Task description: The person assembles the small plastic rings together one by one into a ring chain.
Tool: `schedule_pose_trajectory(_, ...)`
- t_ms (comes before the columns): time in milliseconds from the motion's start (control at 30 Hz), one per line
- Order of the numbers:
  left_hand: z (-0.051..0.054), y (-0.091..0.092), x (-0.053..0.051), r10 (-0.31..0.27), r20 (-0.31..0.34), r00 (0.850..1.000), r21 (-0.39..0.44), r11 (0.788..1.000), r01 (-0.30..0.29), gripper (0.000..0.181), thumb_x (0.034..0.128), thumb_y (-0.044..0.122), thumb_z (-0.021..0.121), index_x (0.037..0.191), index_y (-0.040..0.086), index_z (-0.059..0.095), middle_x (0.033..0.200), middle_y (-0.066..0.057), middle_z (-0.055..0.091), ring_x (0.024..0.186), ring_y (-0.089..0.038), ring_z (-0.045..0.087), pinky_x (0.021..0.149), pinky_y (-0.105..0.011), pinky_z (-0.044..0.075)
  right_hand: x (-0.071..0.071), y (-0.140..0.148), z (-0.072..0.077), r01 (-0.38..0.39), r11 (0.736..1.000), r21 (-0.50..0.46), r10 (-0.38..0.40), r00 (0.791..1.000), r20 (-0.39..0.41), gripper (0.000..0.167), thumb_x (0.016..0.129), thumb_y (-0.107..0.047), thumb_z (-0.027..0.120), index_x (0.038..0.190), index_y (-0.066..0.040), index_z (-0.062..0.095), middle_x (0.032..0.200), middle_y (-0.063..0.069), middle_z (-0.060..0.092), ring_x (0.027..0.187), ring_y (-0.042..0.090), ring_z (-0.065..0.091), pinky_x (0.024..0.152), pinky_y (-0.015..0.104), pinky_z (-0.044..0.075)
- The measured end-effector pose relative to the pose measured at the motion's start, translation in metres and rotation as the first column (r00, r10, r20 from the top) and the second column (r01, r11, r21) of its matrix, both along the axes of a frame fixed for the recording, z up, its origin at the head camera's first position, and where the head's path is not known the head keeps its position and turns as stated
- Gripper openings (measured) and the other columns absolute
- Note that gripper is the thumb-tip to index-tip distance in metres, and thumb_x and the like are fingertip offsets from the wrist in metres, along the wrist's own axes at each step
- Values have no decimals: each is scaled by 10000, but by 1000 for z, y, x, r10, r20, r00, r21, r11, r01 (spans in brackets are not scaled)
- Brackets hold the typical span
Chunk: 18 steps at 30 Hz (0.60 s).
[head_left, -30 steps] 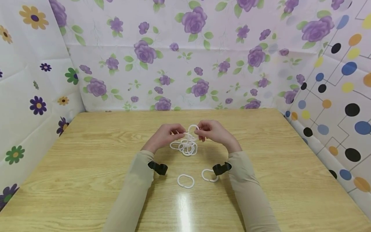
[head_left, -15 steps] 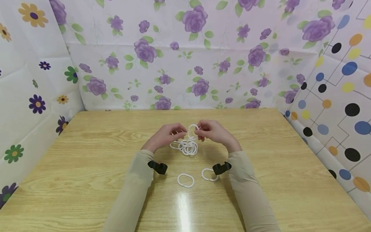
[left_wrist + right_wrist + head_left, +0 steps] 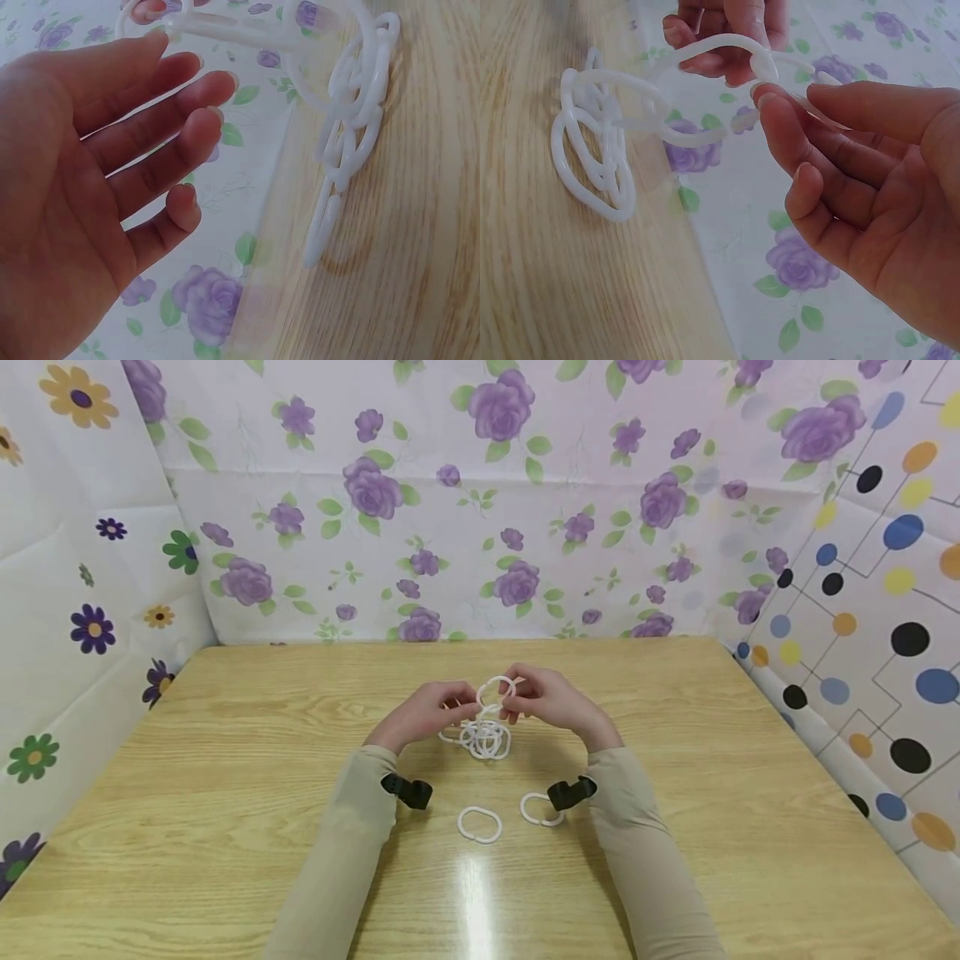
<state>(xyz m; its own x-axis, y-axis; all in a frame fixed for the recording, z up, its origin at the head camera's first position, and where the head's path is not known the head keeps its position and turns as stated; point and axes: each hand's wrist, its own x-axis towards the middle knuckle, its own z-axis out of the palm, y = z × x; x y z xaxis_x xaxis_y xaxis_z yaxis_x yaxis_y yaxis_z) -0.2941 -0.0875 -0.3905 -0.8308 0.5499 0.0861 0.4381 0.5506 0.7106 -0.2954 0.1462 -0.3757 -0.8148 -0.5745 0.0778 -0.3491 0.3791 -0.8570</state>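
White oval plastic links, some with a small gap in the loop, lie joined in a heap (image 3: 486, 739) on the table between the hands. One link (image 3: 478, 688) stands raised above the heap; another hangs below it. My right hand (image 3: 551, 700) pinches the raised link between thumb and index finger; in the right wrist view its held part is partly hidden by the fingertips. My left hand (image 3: 429, 712) is at the link's left side, thumb tip at its edge. In the left wrist view the left fingers (image 3: 161, 161) are spread and loosely bent.
Two separate links lie nearer on the wooden table (image 3: 225, 827): one oval link (image 3: 480, 840) and another link (image 3: 531, 817) partly covered by the right wrist camera (image 3: 572, 793). Flowered cloth (image 3: 450, 560) stands behind the table, with patterned sheets at both sides.
The raised link has shifted slightly left, to the left hand's fingertips, and turned a little. My right hand has risen slightly with it. The two separate links have stayed put.
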Motion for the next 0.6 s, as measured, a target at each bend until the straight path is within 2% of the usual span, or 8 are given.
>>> schedule_pose_trajectory(100,1,-1,1,9,2,1000,16,1000,-9,186,988,292,564,1037,138,657,948,-104,678,824,-168,596,740,-293,494,-1,-4,-3,-38,999,3,38,999,-9,99,963,-30,556,1050,12,535,874,222,700,752,249,666,776,477,531)
schedule_pose_trajectory(200,2,-3,2,22,-7,1000,48,999,-22,187,993,293,557,1014,137,658,946,-140,682,802,-184,598,725,-296,496,-1,-8,-5,-78,997,25,79,997,-18,105,963,-30,560,1062,0,543,909,246,686,806,345,666,811,557,519)
schedule_pose_trajectory(267,2,-4,3,30,-14,999,72,997,-29,189,995,292,554,1006,137,661,939,-143,684,801,-203,607,721,-302,502,0,-10,-6,-87,995,49,88,996,-23,112,964,-47,570,1070,-17,550,928,242,681,844,399,657,824,570,515)
schedule_pose_trajectory(400,3,-8,2,52,-24,998,100,994,-49,197,995,305,554,1012,145,667,932,-140,686,811,-249,630,720,-312,517,0,-13,-8,-70,994,89,74,996,-44,171,962,-81,588,1121,-48,536,945,211,682,858,402,654,795,478,536)
schedule_pose_trajectory(533,3,-15,-1,94,-36,995,117,989,-89,231,995,303,553,1036,108,669,928,-155,686,815,-278,636,725,-299,514,0,-16,-10,-45,989,142,56,996,-73,268,948,-91,611,1190,-39,509,971,178,693,867,293,664,778,337,525)
schedule_pose_trajectory(600,4,-19,-2,120,-39,992,130,985,-114,249,997,295,551,1054,83,670,920,-150,685,818,-299,638,727,-301,514,2,-16,-9,-49,981,189,68,993,-95,291,941,-101,620,1203,-17,527,988,154,695,895,238,659,801,322,524)
